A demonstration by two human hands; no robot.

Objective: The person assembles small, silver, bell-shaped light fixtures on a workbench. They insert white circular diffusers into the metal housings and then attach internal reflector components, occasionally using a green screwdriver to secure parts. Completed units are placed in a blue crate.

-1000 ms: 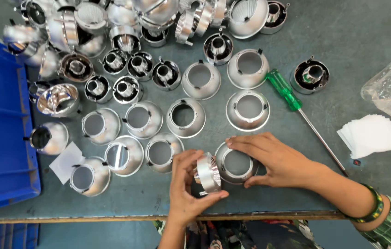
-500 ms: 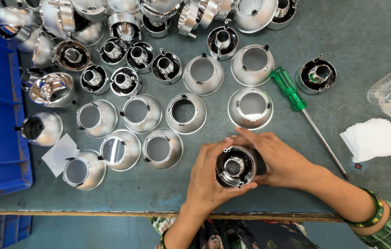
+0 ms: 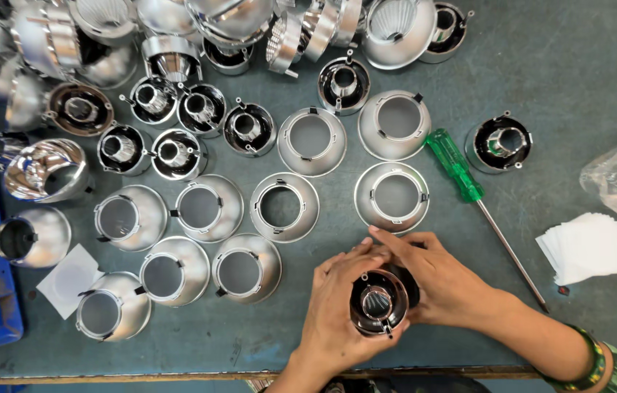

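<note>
While both hands, left [image 3: 337, 313] & right [image 3: 447, 280], grip 1 reflector [image 3: 379, 302], 1 screwdriver [image 3: 468, 185] lies nearby.

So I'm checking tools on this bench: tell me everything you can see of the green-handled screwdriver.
The green-handled screwdriver lies flat on the grey-green table, running diagonally: the translucent green, ribbed plastic handle points up-left, and the thin bare metal shaft runs down-right toward the stack of white paper squares. The handle lies close between two silver reflector cones, contact unclear. Neither hand touches it; the right hand is nearest. The tip type is too small to tell.
</note>
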